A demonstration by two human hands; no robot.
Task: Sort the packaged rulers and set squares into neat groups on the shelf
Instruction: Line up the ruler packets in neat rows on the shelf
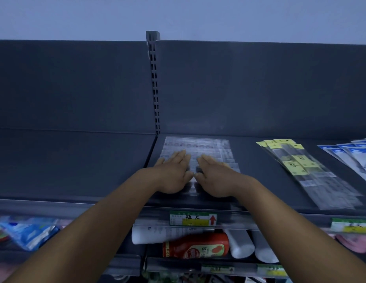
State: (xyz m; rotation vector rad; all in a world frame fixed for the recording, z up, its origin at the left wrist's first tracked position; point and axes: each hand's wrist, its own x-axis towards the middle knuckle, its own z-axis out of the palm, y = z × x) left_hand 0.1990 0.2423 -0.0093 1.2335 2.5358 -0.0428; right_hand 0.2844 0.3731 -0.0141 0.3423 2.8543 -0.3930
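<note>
A spread of clear packaged rulers (198,147) lies flat on the dark grey shelf (249,180), just right of the slotted upright. My left hand (174,172) and my right hand (213,176) rest side by side on top of this spread, palms down, fingers straight and pointing toward the back panel. Further right, a fanned group of clear ruler packs with yellow header cards (300,166) lies at a slant. At the far right edge, blue and white packs (354,154) overlap, partly cut off by the frame.
The left shelf bay (75,164) is bare. A price label with a red arrow (193,218) sits on the front rail. Below are white rolls (239,247), a red bottle (195,247), blue packets (28,231) and pink items (356,244).
</note>
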